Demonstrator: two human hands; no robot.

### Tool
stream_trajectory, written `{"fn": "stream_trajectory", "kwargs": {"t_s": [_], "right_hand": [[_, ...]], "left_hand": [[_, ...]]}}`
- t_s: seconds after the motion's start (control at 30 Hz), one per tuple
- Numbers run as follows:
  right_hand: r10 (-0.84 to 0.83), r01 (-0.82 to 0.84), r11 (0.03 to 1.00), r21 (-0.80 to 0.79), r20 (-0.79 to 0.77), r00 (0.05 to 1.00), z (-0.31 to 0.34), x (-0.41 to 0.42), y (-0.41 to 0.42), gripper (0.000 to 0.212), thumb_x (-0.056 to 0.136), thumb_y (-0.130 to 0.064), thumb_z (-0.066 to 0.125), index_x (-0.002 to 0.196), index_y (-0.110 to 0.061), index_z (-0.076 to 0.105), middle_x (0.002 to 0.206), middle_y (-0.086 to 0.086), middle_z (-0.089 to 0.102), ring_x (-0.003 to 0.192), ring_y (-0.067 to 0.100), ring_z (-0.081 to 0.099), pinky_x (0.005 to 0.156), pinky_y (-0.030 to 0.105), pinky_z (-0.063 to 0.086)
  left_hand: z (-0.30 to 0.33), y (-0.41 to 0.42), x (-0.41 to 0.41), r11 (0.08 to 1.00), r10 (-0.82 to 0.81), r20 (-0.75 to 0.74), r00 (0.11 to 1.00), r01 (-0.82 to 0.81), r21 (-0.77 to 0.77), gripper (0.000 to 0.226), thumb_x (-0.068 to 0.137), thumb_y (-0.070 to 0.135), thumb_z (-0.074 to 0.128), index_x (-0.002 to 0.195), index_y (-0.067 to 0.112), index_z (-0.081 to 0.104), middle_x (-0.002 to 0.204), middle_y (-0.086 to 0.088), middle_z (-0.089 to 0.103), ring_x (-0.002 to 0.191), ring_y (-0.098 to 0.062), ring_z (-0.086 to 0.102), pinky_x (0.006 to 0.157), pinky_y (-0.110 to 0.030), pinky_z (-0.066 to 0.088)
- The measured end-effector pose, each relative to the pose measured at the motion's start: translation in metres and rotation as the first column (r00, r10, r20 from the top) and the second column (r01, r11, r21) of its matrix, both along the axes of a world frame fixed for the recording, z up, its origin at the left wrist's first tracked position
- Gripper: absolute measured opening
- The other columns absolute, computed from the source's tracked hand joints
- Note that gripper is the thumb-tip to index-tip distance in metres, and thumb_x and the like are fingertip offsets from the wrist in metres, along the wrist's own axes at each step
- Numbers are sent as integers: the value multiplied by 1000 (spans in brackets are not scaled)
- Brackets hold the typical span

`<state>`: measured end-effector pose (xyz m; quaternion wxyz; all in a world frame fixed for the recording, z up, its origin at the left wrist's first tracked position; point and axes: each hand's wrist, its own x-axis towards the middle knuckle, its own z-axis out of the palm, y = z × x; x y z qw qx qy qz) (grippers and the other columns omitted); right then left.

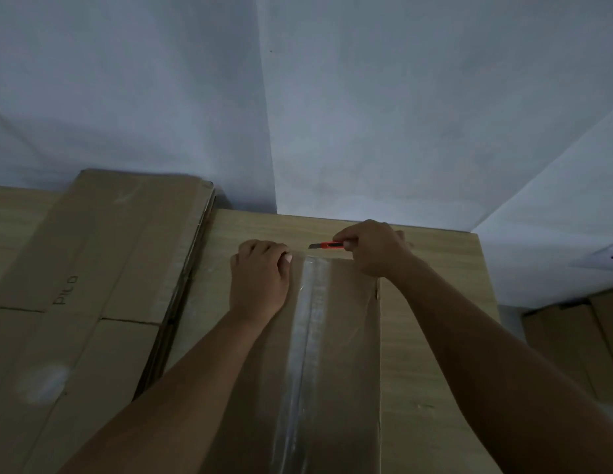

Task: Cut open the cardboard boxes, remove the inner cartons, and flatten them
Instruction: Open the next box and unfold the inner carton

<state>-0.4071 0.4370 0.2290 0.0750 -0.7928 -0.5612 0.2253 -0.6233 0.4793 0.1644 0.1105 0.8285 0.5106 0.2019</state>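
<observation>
A brown cardboard box (342, 336) lies on the wooden table (435, 302) in front of me, its top seam sealed with a strip of clear tape (306, 330) running away from me. My left hand (258, 282) rests on the box's far left corner with the fingers curled over the far edge. My right hand (373, 248) grips a red utility knife (327, 245) just beyond the box's far edge. The blade is out and points left, above the far end of the tape.
A stack of flattened cardboard (103, 254) covers the table's left part, reaching the wall. White walls (298, 114) meet in a corner right behind the table. More brown boxes (578, 336) stand lower down at the right, past the table's edge.
</observation>
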Motion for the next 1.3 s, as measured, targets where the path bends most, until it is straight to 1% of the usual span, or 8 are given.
{"fn": "stream_trajectory", "kwargs": {"t_s": [0.27, 0.53, 0.67, 0.87, 0.93, 1.03, 1.2, 1.3], "right_hand": [[188, -197, 980, -39, -170, 967, -26, 17, 27, 26, 95, -22, 61, 108, -40, 75, 78, -33, 56, 109, 13, 58, 100, 48, 45], [315, -322, 947, -24, -143, 938, -21, 20, 41, 28, 95, -16, 60, 110, -34, 76, 78, -26, 56, 97, 11, 59, 92, 37, 50], [358, -369, 929, -31, -173, 917, -17, 20, 43, 30, 96, -11, 57, 113, -27, 76, 79, -25, 57, 89, 8, 54, 76, 27, 41], [334, -340, 940, -2, -180, 925, -24, 23, 39, 33, 96, -11, 55, 111, -31, 76, 80, -21, 65, 93, 10, 59, 90, 36, 49], [331, -336, 942, 15, -221, 917, -26, 23, 37, 32, 97, -9, 54, 113, -27, 76, 84, -14, 68, 89, 8, 59, 86, 27, 47], [277, -272, 960, 60, -292, 915, -26, 25, 33, 30, 98, -8, 54, 112, -24, 76, 82, -9, 68, 72, -7, 53, 65, 6, 35], [299, -305, 952, 16, -241, 923, -27, 24, 34, 32, 96, -8, 56, 113, -26, 76, 80, -15, 66, 87, 7, 59, 82, 28, 46], [343, -344, 939, 22, -179, 922, -24, 22, 37, 31, 95, -9, 57, 113, -26, 76, 81, -16, 63, 89, 9, 57, 85, 32, 49]], "left_hand": [[-4, 0, -1, 999, -1, 64, 998, -2, 48, 7, 93, 17, 60, 90, 22, 64, 95, 6, 64, 103, -22, 50, 80, -33, 33], [-5, 0, 0, 998, 0, 64, 998, -3, 59, 8, 93, 14, 58, 91, 21, 63, 94, 5, 63, 96, -20, 51, 82, -36, 37], [-5, 0, -1, 998, 9, 86, 996, -15, 60, 9, 92, 13, 59, 90, 20, 63, 91, 4, 64, 92, -19, 51, 79, -31, 32], [-6, 2, 0, 998, 13, 105, 994, -20, 61, 10, 91, 10, 62, 89, 20, 64, 90, 4, 66, 90, -21, 52, 77, -33, 34], [-6, 1, -1, 998, 14, 113, 994, -21, 58, 10, 91, 10, 62, 89, 19, 64, 90, 4, 66, 90, -22, 53, 78, -37, 39], [-7, 1, 0, 998, 9, 123, 992, -17, 60, 10, 91, 11, 61, 88, 20, 63, 90, 4, 66, 91, -23, 53, 78, -39, 41], [-9, 1, 0, 998, 1, 115, 993, -9, 64, 8, 92, 14, 57, 89, 20, 62, 91, 4, 64, 92, -23, 52, 79, -37, 38], [-8, 0, 2, 999, 7, 111, 994, -12, 51, 9, 93, 14, 58, 89, 20, 62, 91, 4, 64, 92, -22, 51, 79, -34, 35]]}}
